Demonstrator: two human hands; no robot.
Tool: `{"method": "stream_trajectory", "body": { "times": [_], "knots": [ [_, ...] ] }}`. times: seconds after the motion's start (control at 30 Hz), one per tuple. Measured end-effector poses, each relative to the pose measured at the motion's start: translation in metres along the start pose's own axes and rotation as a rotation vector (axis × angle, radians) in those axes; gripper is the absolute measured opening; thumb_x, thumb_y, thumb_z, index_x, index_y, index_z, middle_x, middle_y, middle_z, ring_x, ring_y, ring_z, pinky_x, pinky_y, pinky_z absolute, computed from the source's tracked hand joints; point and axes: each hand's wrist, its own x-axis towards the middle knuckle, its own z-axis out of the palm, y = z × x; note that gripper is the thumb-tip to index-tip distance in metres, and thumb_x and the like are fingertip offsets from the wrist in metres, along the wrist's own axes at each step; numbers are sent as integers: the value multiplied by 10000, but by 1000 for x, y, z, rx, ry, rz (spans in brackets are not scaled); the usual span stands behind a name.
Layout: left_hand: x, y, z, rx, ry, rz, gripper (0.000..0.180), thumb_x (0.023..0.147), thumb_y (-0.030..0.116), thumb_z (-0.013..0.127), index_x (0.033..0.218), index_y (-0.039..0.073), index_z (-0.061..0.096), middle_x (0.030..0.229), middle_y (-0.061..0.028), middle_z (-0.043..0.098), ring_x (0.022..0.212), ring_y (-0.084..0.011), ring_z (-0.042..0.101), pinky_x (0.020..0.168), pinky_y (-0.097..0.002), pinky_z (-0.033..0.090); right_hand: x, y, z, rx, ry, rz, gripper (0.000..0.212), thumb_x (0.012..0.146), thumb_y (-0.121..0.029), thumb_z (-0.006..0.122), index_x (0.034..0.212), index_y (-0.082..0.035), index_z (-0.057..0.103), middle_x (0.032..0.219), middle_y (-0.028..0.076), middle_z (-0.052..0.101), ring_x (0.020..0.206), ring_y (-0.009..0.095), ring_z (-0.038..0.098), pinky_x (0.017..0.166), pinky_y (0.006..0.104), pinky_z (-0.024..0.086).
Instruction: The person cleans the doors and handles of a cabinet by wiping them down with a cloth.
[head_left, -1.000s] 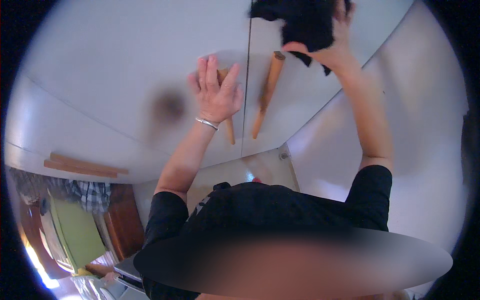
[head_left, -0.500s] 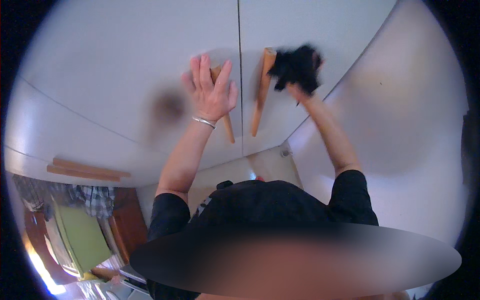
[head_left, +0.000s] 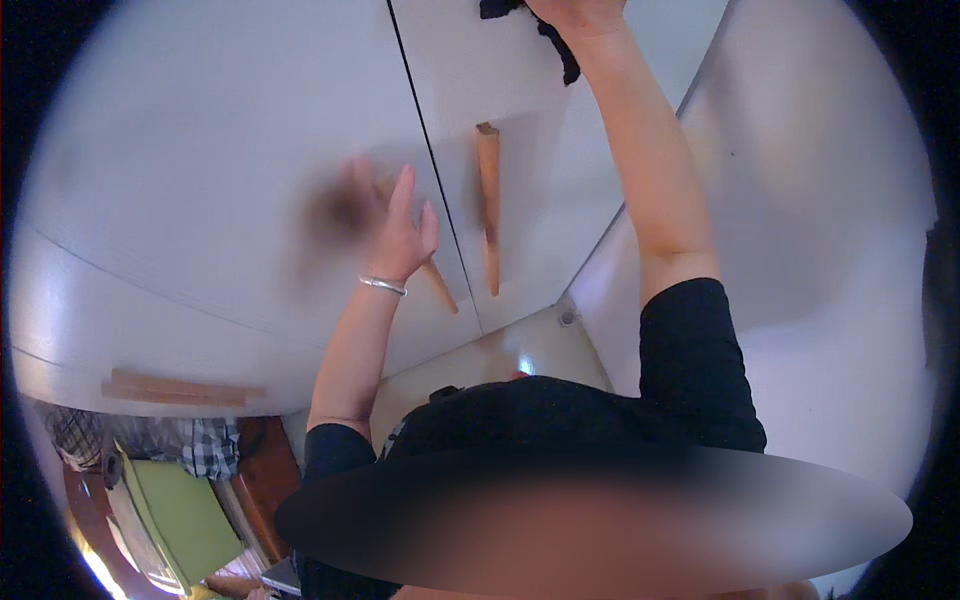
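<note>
A white cabinet door (head_left: 250,90) and its neighbour on the right carry long wooden handles. My left hand (head_left: 400,238) is open, its fingers stretched out and apart over the left wooden handle (head_left: 438,285); whether it touches cannot be made out. A blurred dark spot covers part of its fingers. At the top edge of the view my right hand (head_left: 582,15) is with a black cloth (head_left: 558,52) against the right door, its fingers cut off by the frame. Below that hand, the right wooden handle (head_left: 488,205) is bare.
On the right stands a plain pale wall (head_left: 800,220). Another pair of wooden handles (head_left: 180,388) sits at lower left. Beyond are checked fabric (head_left: 212,447) and a green panel (head_left: 180,515). A strip of pale floor (head_left: 480,365) shows below the doors.
My right hand has moved up with the black cloth, away from beside the right handle to the top edge. My left hand appears lower and further left as the view has shifted.
</note>
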Motion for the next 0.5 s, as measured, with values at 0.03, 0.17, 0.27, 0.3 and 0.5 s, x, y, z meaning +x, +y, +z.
{"method": "stream_trajectory", "body": {
  "times": [0.03,0.17,0.27,0.3,0.5],
  "knots": [
    [2,-1,2,4,11,2,637,642,242,693,1243,191,489,1435,-213,241,1360,-388,166,1088,-481,-2,-2,5,6,-90,23,-80,671,778,-368,613,1341,-69,403,1411,198,316,1339,381,213,1072,592,101],
    [4,-3,5,10,17,4,616,653,241,688,1238,179,505,1441,-213,232,1362,-387,161,1087,-492,-6,-76,3,-5,87,-120,50,556,681,-366,664,1195,-179,566,1289,68,487,1278,380,296,1028,621,116],
    [5,-1,0,18,-15,-17,599,662,235,680,1236,177,515,1441,-217,234,1366,-383,148,1090,-489,-7,-179,-2,-28,147,-204,192,602,627,-323,691,1194,-166,566,1320,117,456,1292,396,272,1047,615,90],
    [7,0,-2,28,-47,-32,592,666,232,676,1235,178,519,1439,-217,238,1369,-379,142,1092,-482,-5,-231,0,-32,110,-281,291,587,645,-324,672,1197,-154,564,1338,127,440,1307,409,245,1056,611,75],
    [-3,-6,3,35,10,-17,573,677,227,670,1228,171,523,1440,-212,229,1367,-380,143,1092,-485,6,-251,-34,-49,120,-331,524,647,722,-332,609,1275,-24,472,1428,185,297,1348,394,157,1054,595,-57]
  ]
}}
